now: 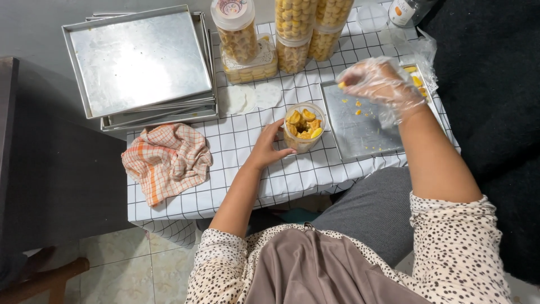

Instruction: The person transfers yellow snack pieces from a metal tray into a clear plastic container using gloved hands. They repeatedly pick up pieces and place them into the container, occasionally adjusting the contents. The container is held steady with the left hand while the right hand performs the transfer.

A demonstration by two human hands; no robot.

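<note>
Your left hand [269, 147] braces the open clear jar [304, 127], bare fingers spread against its side at 9 o'clock so it stays put. Your gloved right hand [381, 83] hovers at the jar's 2 o'clock over the metal tray [360, 132], fingertips pinched on a yellow cookie [341, 85] (wrist bent inward, palm down).

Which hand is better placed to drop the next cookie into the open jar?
Probably the right hand: gloved, it already pinches a yellow cookie above the tray. The left hand is bare and touches the jar.
</note>
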